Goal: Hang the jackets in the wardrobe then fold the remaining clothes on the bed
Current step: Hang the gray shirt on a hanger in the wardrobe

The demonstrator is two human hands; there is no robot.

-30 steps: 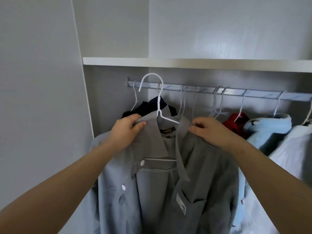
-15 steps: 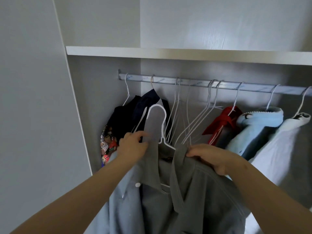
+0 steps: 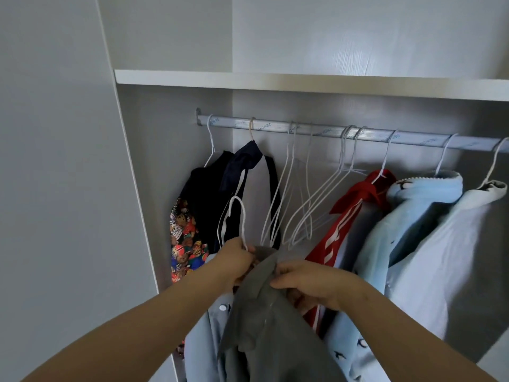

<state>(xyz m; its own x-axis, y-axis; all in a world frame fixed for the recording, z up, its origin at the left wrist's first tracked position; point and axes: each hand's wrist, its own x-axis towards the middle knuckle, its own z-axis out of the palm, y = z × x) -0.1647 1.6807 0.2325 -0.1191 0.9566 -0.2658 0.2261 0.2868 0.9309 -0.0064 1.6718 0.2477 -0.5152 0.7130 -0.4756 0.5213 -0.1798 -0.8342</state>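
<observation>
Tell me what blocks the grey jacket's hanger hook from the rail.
Nothing solid. The grey jacket's hook sits below the rail, in front of a dark striped jacket; empty hangers crowd the rail just to its right.

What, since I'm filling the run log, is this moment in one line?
step: hanging grey jacket | left hand: holds white hanger at neck | right hand: grips jacket collar | hanger: below rail, not yet hooked
</observation>
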